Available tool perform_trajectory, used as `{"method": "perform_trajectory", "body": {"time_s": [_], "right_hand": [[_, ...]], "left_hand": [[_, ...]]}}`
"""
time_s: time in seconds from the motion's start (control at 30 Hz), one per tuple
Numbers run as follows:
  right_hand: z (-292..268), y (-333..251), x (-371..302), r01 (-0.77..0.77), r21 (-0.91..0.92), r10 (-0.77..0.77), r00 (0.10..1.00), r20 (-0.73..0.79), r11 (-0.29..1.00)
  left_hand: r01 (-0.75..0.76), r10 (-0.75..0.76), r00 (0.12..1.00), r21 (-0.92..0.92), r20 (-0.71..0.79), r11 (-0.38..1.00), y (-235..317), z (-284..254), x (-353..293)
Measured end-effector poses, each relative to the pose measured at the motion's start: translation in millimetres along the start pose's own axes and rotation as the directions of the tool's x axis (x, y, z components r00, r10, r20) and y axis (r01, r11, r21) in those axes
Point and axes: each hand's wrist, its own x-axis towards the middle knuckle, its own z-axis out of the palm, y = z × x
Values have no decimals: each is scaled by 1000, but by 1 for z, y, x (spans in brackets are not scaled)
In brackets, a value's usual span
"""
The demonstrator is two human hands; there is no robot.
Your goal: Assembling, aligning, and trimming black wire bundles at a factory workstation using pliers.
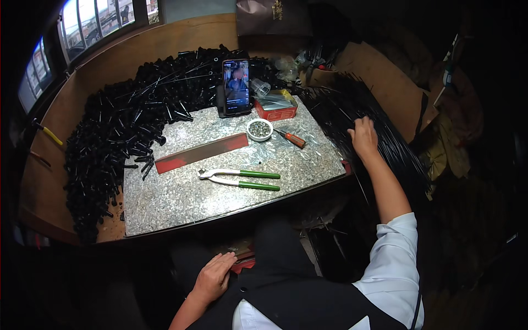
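Note:
My right hand [364, 138] is stretched out over a heap of long thin black rods [379, 118] at the right of the worktop. Its thumb stands apart from the fingers, and no rod shows in its grasp. Low in my lap lies my left hand [215, 275], its fingers stretched out flat beside a red object [243, 265] that is partly hidden. Green-handled pincers [242, 180] lie on the speckled worktop [176, 203], jaws to the left. Behind them is a long red and brown bar [202, 153]. A white bowl [259, 130] holds small shiny metal parts.
A large pile of black pieces [115, 132] covers the left and back. A phone [236, 88] stands upright behind the bowl, beside a red box [276, 107] of thin strips. A screwdriver [291, 138] with an orange handle lies right of the bowl. Cardboard [385, 82] borders the rods.

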Motion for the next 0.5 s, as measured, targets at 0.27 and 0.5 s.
{"method": "perform_trajectory", "body": {"time_s": [0.27,0.5], "right_hand": [[-3,48,22,-369,-307,436,880,190,877],[-8,60,28,-379,-187,411,893,182,906]], "left_hand": [[32,-32,999,17,-21,999,1,1,-1],[61,-60,998,15,-1,998,-1,1,2]]}}
